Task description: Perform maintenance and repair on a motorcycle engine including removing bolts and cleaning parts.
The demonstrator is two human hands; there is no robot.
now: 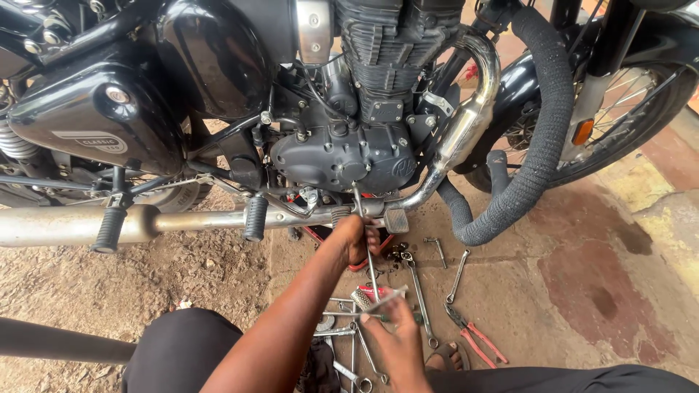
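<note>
Crouching on the floor (582, 291), we keep our right hand (397, 331) nearest us, fingers pinched around the lower end of a long thin rod (370, 266) — just above the scattered spanners (419, 291) and the red-handled pliers (477, 338) on the concrete. Farther up, our left hand (357, 236) is curled shut on the same rod, close under the engine case (342, 156). The rod's upper tip reaches the underside of the motorcycle, beside the chrome exhaust pipe (459, 138) and the brake pedal (397, 220). Beyond, a wrapped black pipe (539, 145) hangs loose — so we judge the job mid-way: parts already off, the rod not yet settled, tools not gathered.
</note>
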